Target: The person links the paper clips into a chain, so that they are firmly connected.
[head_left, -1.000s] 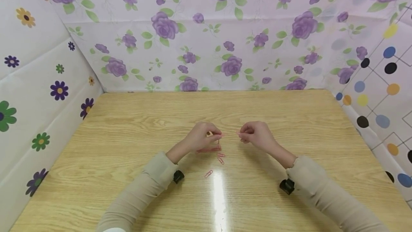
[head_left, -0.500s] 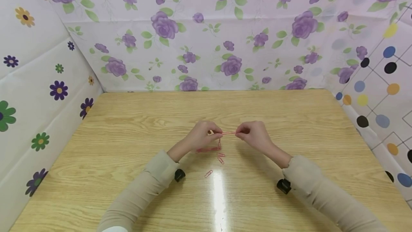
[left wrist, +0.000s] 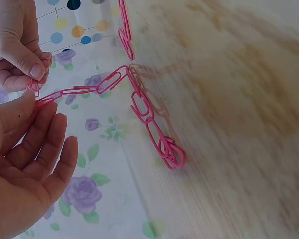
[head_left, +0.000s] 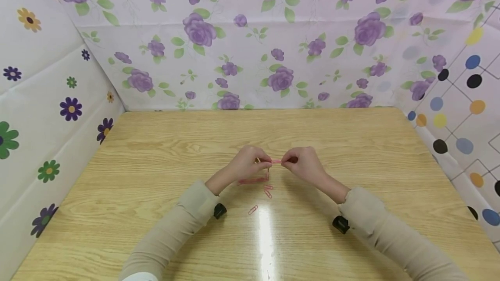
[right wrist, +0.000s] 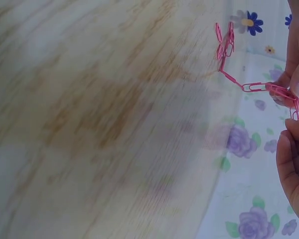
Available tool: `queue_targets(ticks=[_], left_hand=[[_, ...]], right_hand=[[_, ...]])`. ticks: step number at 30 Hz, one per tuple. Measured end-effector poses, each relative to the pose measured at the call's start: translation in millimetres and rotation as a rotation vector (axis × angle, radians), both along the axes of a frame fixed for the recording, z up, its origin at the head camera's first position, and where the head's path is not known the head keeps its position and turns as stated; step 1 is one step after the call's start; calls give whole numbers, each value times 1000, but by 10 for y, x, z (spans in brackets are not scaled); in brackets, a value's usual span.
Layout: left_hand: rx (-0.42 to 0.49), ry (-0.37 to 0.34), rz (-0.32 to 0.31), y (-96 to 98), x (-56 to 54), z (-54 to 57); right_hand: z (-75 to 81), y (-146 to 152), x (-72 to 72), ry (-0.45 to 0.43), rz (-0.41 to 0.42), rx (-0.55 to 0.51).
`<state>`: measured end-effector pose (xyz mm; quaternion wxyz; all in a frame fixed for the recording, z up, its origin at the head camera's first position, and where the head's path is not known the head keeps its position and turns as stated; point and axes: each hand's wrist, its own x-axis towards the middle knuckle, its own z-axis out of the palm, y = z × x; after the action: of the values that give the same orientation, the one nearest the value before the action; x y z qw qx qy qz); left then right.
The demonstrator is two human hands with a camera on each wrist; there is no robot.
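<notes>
A chain of pink paper clips (head_left: 254, 181) lies partly on the table beneath my left hand (head_left: 250, 162). From the table it rises to my left thumb and fingertips, which pinch its upper end. My right hand (head_left: 306, 166) pinches a single pink paper clip (right wrist: 296, 113) between thumb and index finger. The two hands face each other closely above the table, and this clip meets the chain's end at the left fingertips. Whether the two are hooked together I cannot tell. In the left wrist view the linked clips (left wrist: 167, 149) bunch up where they rest on the wood.
Loose pink paper clips (head_left: 268, 192) lie just in front of the chain, and another paper clip (head_left: 253, 210) lies nearer to me. The wooden table (head_left: 187, 142) carries a bright light reflection. Patterned cloth walls (head_left: 250, 68) stand behind and at both sides.
My right hand has moved left, bringing its paper clip up to the left fingertips and narrowing the gap between the hands. The left hand has shifted only slightly right.
</notes>
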<state>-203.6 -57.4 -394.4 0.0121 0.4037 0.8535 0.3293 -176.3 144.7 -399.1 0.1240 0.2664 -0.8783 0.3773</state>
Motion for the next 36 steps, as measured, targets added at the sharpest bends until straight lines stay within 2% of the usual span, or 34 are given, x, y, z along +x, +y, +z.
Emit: queue_targets(ticks=[7,13,19,25,29,36], left_hand=[[-28,42,-23,15,0,11],[-17,82,-48,15,8,8],[-12,50,-36,-6,23,1],[-17,13,-2,-19,16,-20],[-12,-4,-2,0,13,-29],[69,-12,-16,89,14,-43]], right_hand=[[-10,-15,-6,3,4,3],[-4,-6,1,-11,4,-15],[1,41,7,-30,2,-29],[19,94,5,-67,-34,-28],[49,96,1,-85,-16,-34],[72,61,-2,-113,-8,-61]])
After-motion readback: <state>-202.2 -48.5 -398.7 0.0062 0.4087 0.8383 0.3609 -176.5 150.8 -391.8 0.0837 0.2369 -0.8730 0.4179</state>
